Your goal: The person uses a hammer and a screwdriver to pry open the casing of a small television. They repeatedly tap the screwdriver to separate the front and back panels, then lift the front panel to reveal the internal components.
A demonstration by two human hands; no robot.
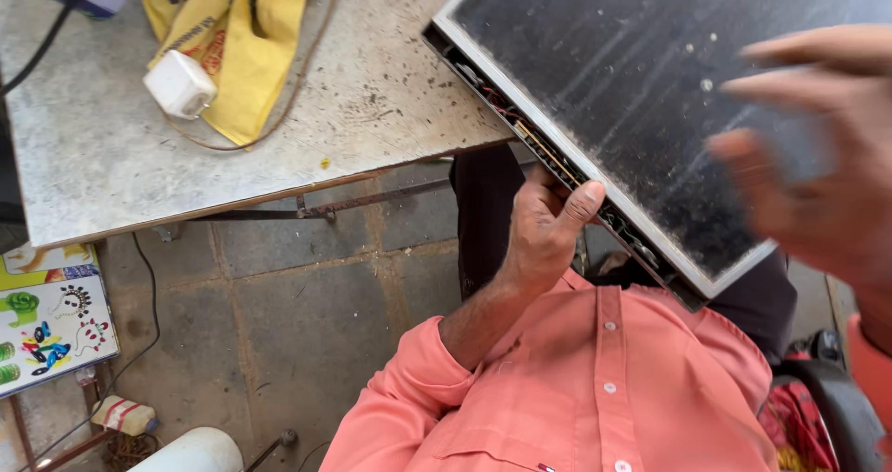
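A white adapter (179,84) lies on a yellow bag (243,35).

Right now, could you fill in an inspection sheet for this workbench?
Surface: grey speckled tabletop, scuffed and dusty.
Job's things: dusty dark flat panel with pale metal frame, overhanging the table edge, wiring exposed along its side.
Clutter: yellow printed bag; white square plug adapter.
Hands: left hand grips the panel's edge; right hand blurred over the panel, fingers spread.
Cables: thin brown cord looping past the bag.
Surroundings: grey paved floor.

Dusty black panel (669,91) w/ silver frame; salmon shirt (595,388); yellow bag (237,35).
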